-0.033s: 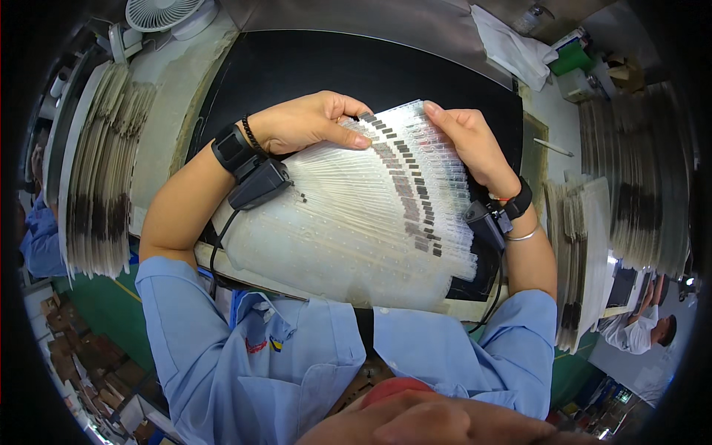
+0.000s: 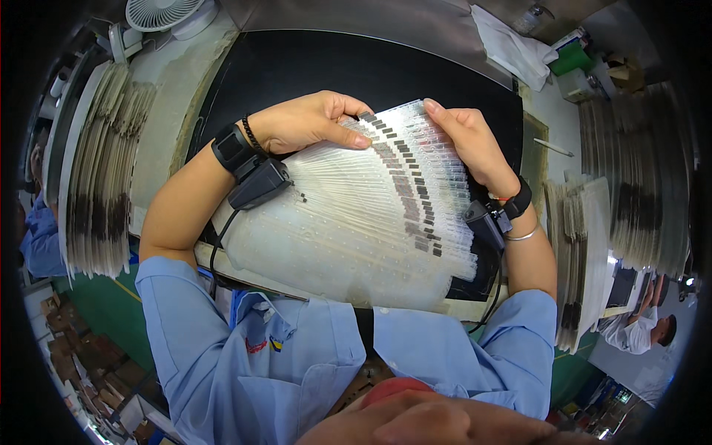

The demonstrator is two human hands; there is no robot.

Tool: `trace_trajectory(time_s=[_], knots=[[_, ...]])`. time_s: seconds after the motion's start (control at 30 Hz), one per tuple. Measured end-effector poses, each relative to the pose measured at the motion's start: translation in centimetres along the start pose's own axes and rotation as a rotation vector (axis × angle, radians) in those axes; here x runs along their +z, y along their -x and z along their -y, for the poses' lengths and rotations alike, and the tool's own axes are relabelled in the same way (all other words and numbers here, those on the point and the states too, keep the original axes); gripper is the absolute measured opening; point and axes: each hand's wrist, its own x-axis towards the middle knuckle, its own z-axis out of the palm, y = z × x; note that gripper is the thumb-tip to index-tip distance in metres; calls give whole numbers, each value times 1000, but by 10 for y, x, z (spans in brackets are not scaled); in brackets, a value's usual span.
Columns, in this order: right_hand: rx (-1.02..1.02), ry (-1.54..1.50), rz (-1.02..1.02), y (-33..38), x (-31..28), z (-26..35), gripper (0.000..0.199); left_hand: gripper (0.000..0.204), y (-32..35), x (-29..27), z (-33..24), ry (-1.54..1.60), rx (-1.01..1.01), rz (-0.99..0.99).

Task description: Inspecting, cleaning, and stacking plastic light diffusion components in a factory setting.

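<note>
A fanned stack of thin translucent plastic sheets (image 2: 334,215) spreads in front of me, with rows of dark rectangles curving along its right part. My left hand (image 2: 319,122) is closed on the upper edge of the stack, thumb on top and the other fingers behind it. At the top right corner, my right hand (image 2: 463,137) pinches the sheets between its thumb and fingers, which are partly hidden behind them. The fan's wide lower end reaches down close to my chest.
Under the sheets lies a black work mat (image 2: 297,67). Tall stacks of similar sheets stand at the left (image 2: 104,178) and right (image 2: 630,178). A white fan (image 2: 163,11) is at the far left, a white plastic bag (image 2: 512,44) at the far right. Cables run from both wrist devices.
</note>
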Motion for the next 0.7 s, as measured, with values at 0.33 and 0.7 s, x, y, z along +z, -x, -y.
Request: trace_trajectory(time_s=[0.33,0.7], knots=[[42,91,-44,0,3,3,41,42,0,-2,3,-93,-1,-29],[-20,13,43,2,0,-1,30,46,0,2,0,-138,-30,-70]])
